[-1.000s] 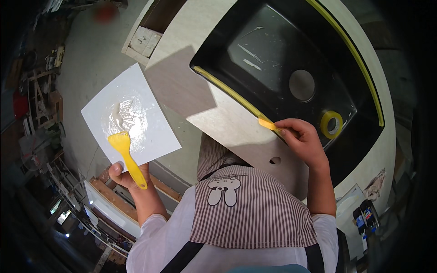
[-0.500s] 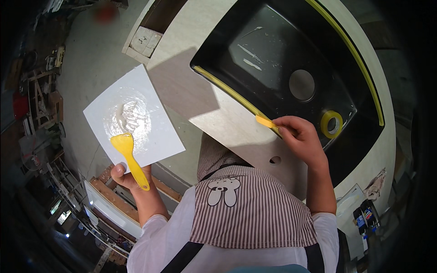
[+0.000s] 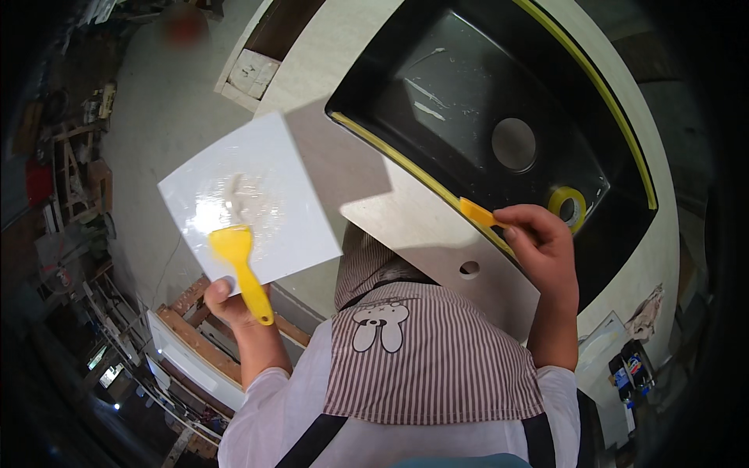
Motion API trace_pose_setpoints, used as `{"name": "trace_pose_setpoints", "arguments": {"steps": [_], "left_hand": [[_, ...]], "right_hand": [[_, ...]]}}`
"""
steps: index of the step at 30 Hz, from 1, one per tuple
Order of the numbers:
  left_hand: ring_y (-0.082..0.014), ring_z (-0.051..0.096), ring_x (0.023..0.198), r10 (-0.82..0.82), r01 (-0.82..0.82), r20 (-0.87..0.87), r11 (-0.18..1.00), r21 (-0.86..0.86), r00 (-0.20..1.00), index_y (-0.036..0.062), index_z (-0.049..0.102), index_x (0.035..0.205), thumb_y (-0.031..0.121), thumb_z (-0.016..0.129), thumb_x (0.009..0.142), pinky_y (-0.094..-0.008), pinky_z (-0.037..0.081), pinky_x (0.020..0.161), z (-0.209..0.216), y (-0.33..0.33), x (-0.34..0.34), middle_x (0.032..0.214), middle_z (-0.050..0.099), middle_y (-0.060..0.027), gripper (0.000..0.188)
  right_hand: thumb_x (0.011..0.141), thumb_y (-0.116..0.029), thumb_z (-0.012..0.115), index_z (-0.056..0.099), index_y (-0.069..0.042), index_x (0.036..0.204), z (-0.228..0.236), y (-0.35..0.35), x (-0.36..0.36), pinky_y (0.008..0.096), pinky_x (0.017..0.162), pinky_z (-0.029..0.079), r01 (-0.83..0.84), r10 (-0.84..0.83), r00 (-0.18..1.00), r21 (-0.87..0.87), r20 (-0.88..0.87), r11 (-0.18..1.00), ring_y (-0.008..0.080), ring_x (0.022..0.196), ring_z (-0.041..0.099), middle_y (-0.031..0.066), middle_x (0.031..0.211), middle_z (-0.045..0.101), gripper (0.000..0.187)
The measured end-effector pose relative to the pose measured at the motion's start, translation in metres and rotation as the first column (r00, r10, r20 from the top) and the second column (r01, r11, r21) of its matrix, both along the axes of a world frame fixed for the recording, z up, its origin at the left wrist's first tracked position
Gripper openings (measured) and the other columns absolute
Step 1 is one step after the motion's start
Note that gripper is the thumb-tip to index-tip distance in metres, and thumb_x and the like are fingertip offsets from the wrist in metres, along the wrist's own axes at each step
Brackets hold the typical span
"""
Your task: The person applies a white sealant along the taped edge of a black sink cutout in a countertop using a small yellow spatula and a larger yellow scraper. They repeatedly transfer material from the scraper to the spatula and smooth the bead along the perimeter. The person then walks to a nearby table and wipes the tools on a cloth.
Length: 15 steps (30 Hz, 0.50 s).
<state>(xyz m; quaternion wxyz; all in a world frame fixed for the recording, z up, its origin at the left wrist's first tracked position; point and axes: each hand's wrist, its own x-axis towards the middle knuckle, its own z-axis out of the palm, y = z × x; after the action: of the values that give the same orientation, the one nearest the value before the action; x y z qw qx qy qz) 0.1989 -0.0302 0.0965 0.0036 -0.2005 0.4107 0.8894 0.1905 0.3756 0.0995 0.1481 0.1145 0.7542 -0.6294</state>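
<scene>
yellow scraper (image 3: 477, 212) in right grip (image 3: 538, 242) (pinched).

Yellow tape roll (image 3: 567, 205) inside the black sink (image 3: 437, 93), pale countertop (image 3: 312, 86), cluttered shelves (image 3: 70, 179) at left.

tape roll (image 3: 567, 206) lies in the sink (image 3: 437, 70); tile (image 3: 289, 156) left of it, scraper (image 3: 240, 269) on tile.

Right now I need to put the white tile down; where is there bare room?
The pale counter is bare between the black sink rim and the small hole. The right hand with its yellow scraper crowds the taped rim.
</scene>
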Motion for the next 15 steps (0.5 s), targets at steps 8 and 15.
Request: {"name": "trace_pose_setpoints", "arguments": {"steps": [8,15], "left_hand": [[-0.0206,0.063,0.097,-0.405,0.401,0.189,0.914,0.062,0.894,-0.0067,0.058,0.115,0.012,0.067,0.071,-0.0311,0.049,0.087,-0.003,0.055,-0.008,0.106,0.065,-0.0112,0.049],[-0.0127,0.059,0.09,-0.614,0.605,0.107,0.789,0.106,0.782,-0.0052,0.06,0.113,0.011,0.067,0.073,-0.0261,0.046,0.081,-0.015,0.066,-0.007,0.102,0.066,-0.0068,0.043]], "right_hand": [[0.08,0.002,0.059,0.069,-0.001,0.103,0.054,-0.034,-0.006,0.0235,0.057,0.044,-0.2,0.211,0.957,0.076,-0.199,0.977,0.0134,0.061,0.055,0.0074,0.076,0.063,0.026],[0.08,0.0,0.065,0.068,-0.002,0.102,0.073,-0.042,0.003,0.027,0.055,0.047,-0.208,0.316,0.923,0.407,-0.219,0.889,0.0182,0.061,0.059,0.0103,0.076,0.064,0.023]]}}
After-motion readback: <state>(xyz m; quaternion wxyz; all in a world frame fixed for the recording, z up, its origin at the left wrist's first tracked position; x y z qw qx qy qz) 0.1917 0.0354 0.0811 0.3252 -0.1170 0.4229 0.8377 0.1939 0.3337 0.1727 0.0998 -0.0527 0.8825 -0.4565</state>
